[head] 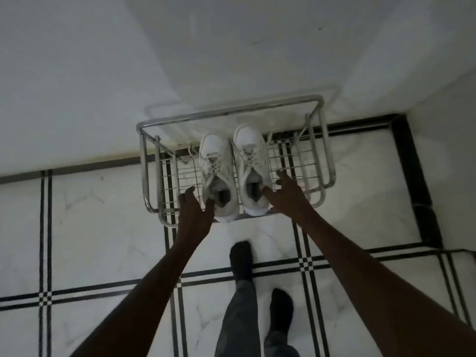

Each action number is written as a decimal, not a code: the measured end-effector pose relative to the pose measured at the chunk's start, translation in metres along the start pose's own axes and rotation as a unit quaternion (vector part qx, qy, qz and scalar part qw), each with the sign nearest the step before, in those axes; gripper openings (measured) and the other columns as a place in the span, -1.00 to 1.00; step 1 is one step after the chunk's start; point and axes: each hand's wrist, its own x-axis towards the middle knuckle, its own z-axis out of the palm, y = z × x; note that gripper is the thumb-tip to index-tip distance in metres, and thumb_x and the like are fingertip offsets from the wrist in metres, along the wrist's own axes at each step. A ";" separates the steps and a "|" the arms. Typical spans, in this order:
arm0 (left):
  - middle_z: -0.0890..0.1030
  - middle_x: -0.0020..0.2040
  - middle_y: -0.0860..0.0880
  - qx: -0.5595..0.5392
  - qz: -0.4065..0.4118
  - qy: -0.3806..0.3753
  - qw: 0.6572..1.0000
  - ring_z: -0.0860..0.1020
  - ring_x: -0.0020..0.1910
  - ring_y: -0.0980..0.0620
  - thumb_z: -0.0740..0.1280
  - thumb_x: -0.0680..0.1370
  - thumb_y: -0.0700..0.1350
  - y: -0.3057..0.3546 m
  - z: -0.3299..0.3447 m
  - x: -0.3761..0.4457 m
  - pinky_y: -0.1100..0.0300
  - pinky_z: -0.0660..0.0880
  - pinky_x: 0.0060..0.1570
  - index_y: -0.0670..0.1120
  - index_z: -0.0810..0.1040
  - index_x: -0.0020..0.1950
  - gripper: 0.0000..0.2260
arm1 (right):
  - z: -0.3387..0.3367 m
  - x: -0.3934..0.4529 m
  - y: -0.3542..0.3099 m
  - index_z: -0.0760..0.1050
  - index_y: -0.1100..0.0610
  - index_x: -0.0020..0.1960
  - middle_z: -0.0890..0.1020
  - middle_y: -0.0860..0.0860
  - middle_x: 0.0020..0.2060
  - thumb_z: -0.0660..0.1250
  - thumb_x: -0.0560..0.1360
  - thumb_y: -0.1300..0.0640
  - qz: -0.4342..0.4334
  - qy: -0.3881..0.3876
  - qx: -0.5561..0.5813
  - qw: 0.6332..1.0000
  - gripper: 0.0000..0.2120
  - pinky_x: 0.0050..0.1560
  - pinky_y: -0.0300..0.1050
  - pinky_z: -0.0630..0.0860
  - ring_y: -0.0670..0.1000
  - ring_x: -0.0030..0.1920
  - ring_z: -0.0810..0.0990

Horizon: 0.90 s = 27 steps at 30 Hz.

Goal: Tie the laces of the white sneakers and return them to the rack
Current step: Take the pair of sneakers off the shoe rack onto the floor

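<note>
Two white sneakers stand side by side on the top shelf of a chrome wire rack (231,113), toes toward the wall. Loose laces trail over the wires beside both the left sneaker (215,161) and the right sneaker (251,155). My left hand (194,208) is at the heel of the left sneaker, fingers spread, with the thumb touching the collar. My right hand (284,193) is at the heel of the right sneaker, thumb on the collar, fingers spread over the wires. Neither hand has closed around a shoe.
The rack stands against a white wall (103,73) in a corner, with another wall on the right. The floor (103,228) is white tile with black stripe lines. My feet in dark socks (240,258) stand just in front of the rack.
</note>
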 end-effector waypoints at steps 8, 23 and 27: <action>0.56 0.26 -0.17 -0.166 -0.100 -0.098 0.976 0.67 0.05 -0.12 0.39 0.62 -0.11 -0.005 0.000 0.040 -0.25 0.70 -0.11 -0.03 0.37 0.48 -0.55 | 0.021 0.040 0.001 0.35 0.17 0.42 0.62 0.15 0.11 0.36 0.52 0.16 0.037 -0.023 0.012 0.999 -0.50 -0.20 -0.03 0.67 0.18 0.00 0.69; 0.54 0.40 -0.04 -0.163 0.011 -0.041 0.986 0.61 0.28 -0.09 0.34 0.60 -0.17 -0.027 0.009 -0.044 -0.16 0.70 0.04 0.04 0.30 0.60 -0.43 | 0.026 -0.036 0.037 0.44 0.24 0.37 0.58 -0.11 0.02 0.36 0.55 0.31 -0.157 0.051 0.061 0.984 -0.60 -0.02 -0.50 0.52 -0.44 -0.02 0.55; 0.53 0.43 -0.04 -0.193 0.027 -0.008 0.981 0.59 0.31 -0.06 0.31 0.65 -0.27 -0.051 0.022 -0.099 -0.08 0.69 0.09 0.03 0.28 0.62 -0.43 | 0.035 -0.079 0.073 0.35 0.20 0.47 0.49 -0.08 0.11 0.39 0.52 0.32 -0.179 0.070 0.066 0.979 -0.46 -0.01 -0.61 0.40 -0.23 0.09 0.51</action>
